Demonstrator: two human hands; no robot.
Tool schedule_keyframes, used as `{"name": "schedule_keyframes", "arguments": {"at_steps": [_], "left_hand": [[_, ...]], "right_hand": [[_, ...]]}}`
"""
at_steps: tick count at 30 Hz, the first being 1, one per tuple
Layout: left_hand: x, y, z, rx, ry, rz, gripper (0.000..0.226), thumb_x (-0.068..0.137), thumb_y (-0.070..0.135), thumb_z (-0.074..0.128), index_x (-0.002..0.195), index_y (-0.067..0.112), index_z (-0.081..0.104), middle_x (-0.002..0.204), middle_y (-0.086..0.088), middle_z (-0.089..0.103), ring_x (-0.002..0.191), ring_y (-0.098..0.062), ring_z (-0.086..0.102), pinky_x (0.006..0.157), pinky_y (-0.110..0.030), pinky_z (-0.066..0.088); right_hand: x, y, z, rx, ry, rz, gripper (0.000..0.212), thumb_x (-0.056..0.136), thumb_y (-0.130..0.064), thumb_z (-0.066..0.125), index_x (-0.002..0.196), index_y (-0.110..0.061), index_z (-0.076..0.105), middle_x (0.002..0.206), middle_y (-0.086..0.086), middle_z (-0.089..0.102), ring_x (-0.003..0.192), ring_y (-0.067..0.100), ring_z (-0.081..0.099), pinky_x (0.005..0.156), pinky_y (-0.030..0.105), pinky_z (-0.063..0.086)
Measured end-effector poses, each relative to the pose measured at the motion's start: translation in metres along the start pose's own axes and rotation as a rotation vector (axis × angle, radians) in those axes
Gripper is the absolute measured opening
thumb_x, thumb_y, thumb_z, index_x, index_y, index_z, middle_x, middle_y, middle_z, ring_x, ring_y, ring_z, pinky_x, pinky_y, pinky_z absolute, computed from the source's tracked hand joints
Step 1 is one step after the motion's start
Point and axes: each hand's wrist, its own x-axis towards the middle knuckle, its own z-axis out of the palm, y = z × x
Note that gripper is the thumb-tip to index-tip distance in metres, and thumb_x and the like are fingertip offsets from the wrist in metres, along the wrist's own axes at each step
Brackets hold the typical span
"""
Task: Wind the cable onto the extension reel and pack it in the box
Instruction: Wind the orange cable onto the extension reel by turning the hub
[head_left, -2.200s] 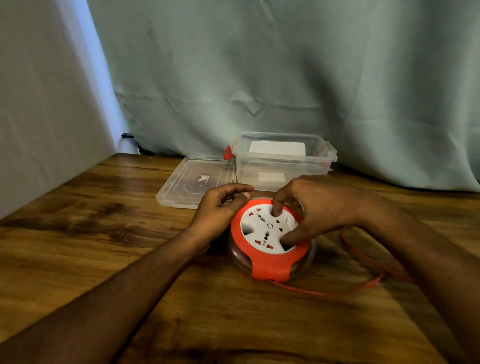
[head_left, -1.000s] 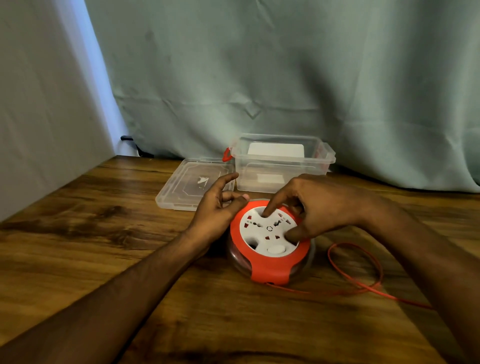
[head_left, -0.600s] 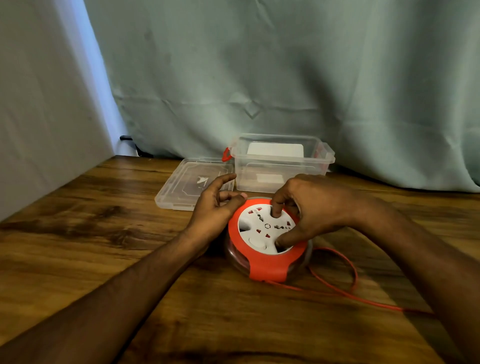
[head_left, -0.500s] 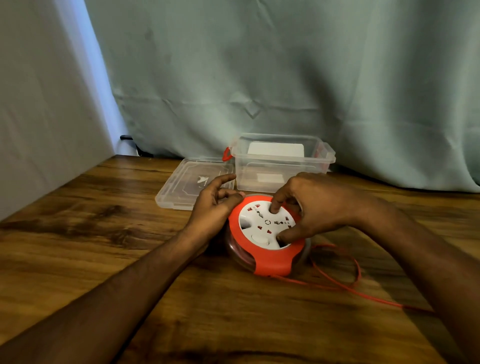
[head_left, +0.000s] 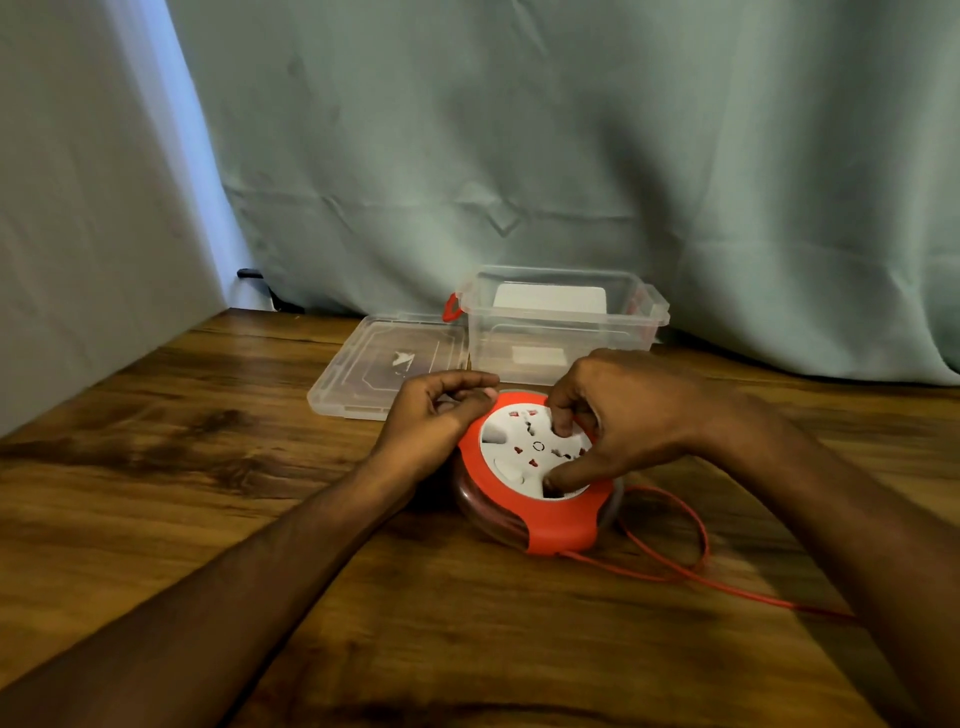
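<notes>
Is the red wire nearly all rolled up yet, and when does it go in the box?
Not yet. The box is open, its lid beside it. The left hand steadies the reel while the right hand grips its white middle. A loop of cable lies loose on the table. Winding that in, then packing, remains.

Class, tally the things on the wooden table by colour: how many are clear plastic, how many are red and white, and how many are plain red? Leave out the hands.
Clear plastic: 2, the box and its lid
Red and white: 1, the reel
Plain red: 1, the cable
Total: 4
</notes>
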Motion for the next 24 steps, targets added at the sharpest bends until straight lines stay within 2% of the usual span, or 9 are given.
{"name": "schedule_keyframes", "arguments": {"at_steps": [6, 9, 11, 13, 15, 16, 18, 22, 24], "left_hand": [[0.000, 0.000, 0.000, 0.020, 0.010, 0.015, 0.020, 0.095, 0.012, 0.067, 0.112, 0.014, 0.077, 0.094, 0.012, 0.074, 0.079, 0.002, 0.073, 0.070, -0.015, 0.059], [0.001, -0.001, -0.002, -0.006, 0.007, -0.009, 0.020, 0.094, 0.012, 0.068, 0.112, 0.014, 0.077, 0.100, 0.006, 0.075, 0.083, -0.005, 0.075, 0.070, -0.019, 0.061], [0.002, -0.002, -0.002, -0.016, 0.009, -0.015, 0.019, 0.094, 0.012, 0.068, 0.110, 0.015, 0.077, 0.104, 0.003, 0.076, 0.089, -0.012, 0.076, 0.072, -0.022, 0.061], [0.002, -0.004, -0.003, -0.012, 0.013, -0.012, 0.018, 0.094, 0.012, 0.069, 0.108, 0.015, 0.078, 0.106, 0.000, 0.077, 0.092, -0.016, 0.076, 0.075, -0.025, 0.062], [0.003, -0.005, -0.003, -0.020, 0.008, -0.019, 0.017, 0.093, 0.013, 0.069, 0.108, 0.014, 0.079, 0.104, -0.002, 0.078, 0.092, -0.019, 0.076, 0.077, -0.028, 0.062], [0.003, -0.005, -0.003, -0.024, 0.003, -0.017, 0.017, 0.093, 0.013, 0.069, 0.108, 0.013, 0.079, 0.103, -0.003, 0.078, 0.092, -0.020, 0.076, 0.077, -0.028, 0.062], [0.003, -0.005, -0.002, -0.029, -0.007, -0.006, 0.017, 0.093, 0.013, 0.070, 0.107, 0.013, 0.079, 0.101, -0.002, 0.079, 0.091, -0.019, 0.076, 0.075, -0.026, 0.061], [0.001, -0.004, -0.003, -0.015, -0.040, 0.014, 0.018, 0.094, 0.013, 0.069, 0.109, 0.012, 0.079, 0.102, 0.001, 0.079, 0.092, -0.015, 0.076, 0.075, -0.023, 0.061], [0.001, -0.005, -0.002, -0.022, -0.047, 0.024, 0.019, 0.094, 0.012, 0.069, 0.110, 0.011, 0.078, 0.102, -0.001, 0.079, 0.093, -0.017, 0.076, 0.078, -0.024, 0.061]], "right_hand": [[0.008, -0.006, 0.011, 0.045, 0.003, 0.025, 0.060, 0.071, -0.079, 0.071, 0.064, -0.020, 0.065, 0.074, -0.007, 0.071, 0.069, 0.009, 0.066, 0.053, 0.025, 0.039], [0.010, -0.011, 0.013, 0.081, -0.014, 0.060, 0.058, 0.076, -0.078, 0.067, 0.064, -0.022, 0.061, 0.078, -0.006, 0.072, 0.074, 0.011, 0.069, 0.056, 0.025, 0.045], [0.008, -0.009, 0.010, 0.120, 0.014, 0.035, 0.059, 0.078, -0.077, 0.067, 0.060, -0.021, 0.062, 0.067, -0.007, 0.070, 0.068, 0.009, 0.067, 0.056, 0.028, 0.045], [0.007, -0.003, 0.006, 0.208, 0.073, -0.050, 0.043, 0.082, -0.065, 0.073, 0.070, -0.024, 0.070, 0.060, -0.014, 0.067, 0.061, 0.005, 0.064, 0.056, 0.032, 0.047], [0.005, 0.006, 0.003, 0.314, 0.057, -0.125, 0.015, 0.086, -0.038, 0.080, 0.099, -0.034, 0.074, 0.057, -0.016, 0.060, 0.057, 0.003, 0.058, 0.058, 0.035, 0.049], [0.006, 0.010, 0.002, 0.346, 0.033, -0.139, 0.030, 0.086, -0.026, 0.080, 0.112, -0.038, 0.072, 0.056, -0.013, 0.057, 0.055, 0.004, 0.055, 0.059, 0.036, 0.048], [0.005, 0.014, 0.002, 0.302, -0.018, -0.151, 0.050, 0.085, -0.017, 0.078, 0.126, -0.043, 0.067, 0.057, -0.013, 0.055, 0.055, 0.003, 0.052, 0.057, 0.032, 0.044], [0.004, 0.013, 0.002, 0.196, -0.060, -0.163, 0.053, 0.089, -0.020, 0.076, 0.133, -0.045, 0.061, 0.066, -0.053, 0.049, 0.070, -0.022, 0.053, 0.059, 0.019, 0.036], [0.004, 0.014, 0.001, 0.177, -0.047, -0.165, 0.052, 0.087, -0.024, 0.077, 0.132, -0.047, 0.062, 0.066, -0.048, 0.052, 0.069, -0.018, 0.054, 0.058, 0.019, 0.036]]}}
